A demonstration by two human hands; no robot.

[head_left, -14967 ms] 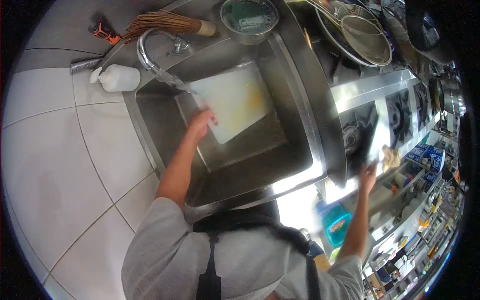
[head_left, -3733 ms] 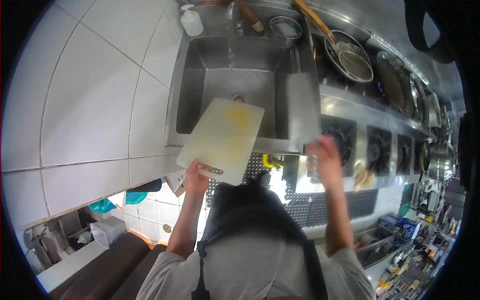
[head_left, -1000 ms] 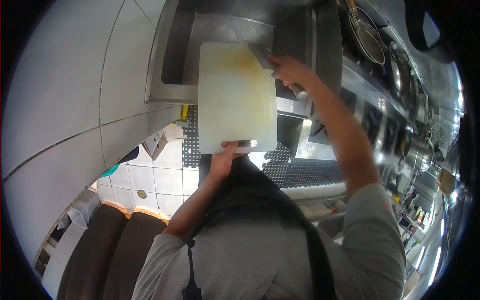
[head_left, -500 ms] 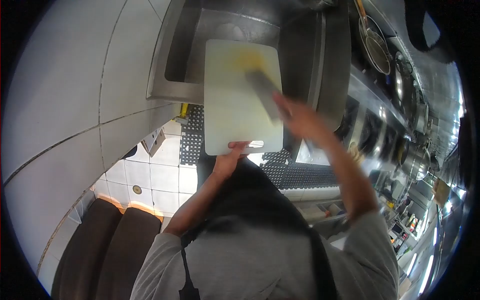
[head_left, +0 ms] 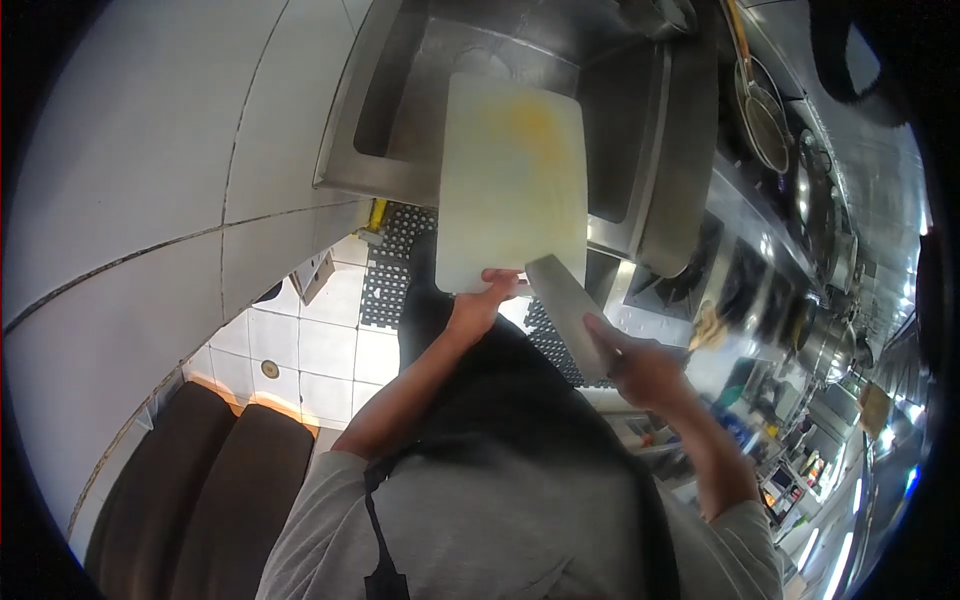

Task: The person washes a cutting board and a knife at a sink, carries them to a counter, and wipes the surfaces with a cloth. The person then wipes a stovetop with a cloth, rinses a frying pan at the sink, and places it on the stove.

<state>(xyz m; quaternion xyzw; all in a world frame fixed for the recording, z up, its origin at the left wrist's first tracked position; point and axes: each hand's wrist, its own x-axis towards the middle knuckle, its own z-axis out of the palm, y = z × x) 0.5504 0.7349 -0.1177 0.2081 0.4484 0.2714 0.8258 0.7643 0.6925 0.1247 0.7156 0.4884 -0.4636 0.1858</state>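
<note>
A white cutting board with a yellow stain near its far end is held over the front edge of the sink. My left hand grips its near end at the handle slot, thumb on top. My right hand is closed round the handle of a wide-bladed cleaver. The blade's far end lies at the board's near right corner; whether it touches the board I cannot tell.
Right of the sink is a stove with several burners. A strainer lies at the upper right. A tiled wall stands on the left, with brown cushions below. A black perforated mat is on the floor.
The cleaver in my right hand has moved from the board's stained far end down to its near right corner. The board, still in my left hand, appears slightly farther right.
</note>
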